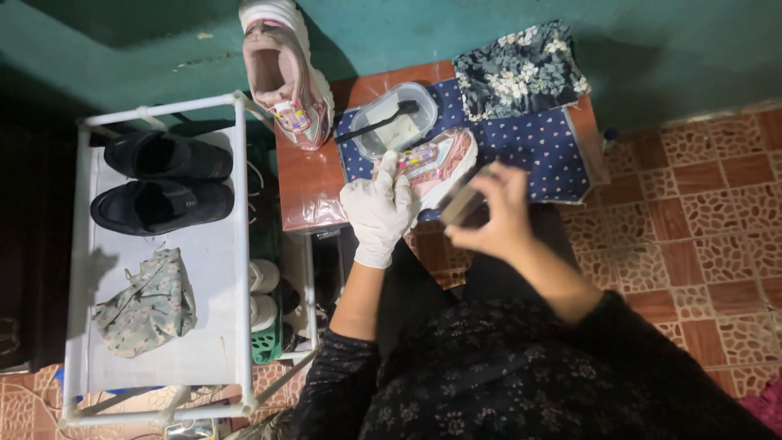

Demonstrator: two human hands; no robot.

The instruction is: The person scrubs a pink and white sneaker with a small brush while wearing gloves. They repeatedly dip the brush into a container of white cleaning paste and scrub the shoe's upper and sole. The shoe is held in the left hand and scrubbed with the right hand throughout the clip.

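My left hand (377,210), in a white glove, grips a pink and white sneaker (437,162) that lies on a dark blue dotted cloth (538,145). My bare right hand (495,213) holds a small brownish block, perhaps a brush (461,201), against the sneaker's sole edge. The matching sneaker (285,77) leans upright at the far left corner of the small reddish table (308,194). A clear plastic tub (394,119) with a dark-handled brush (376,125) across it sits just behind the held sneaker.
A floral cloth (521,69) lies at the table's back right. To the left stands a white shoe rack (239,244) with two black shoes (163,181) and a pale patterned bag (147,303) on top; white shoes sit on a lower shelf. Patterned red floor tiles (700,220) lie to the right.
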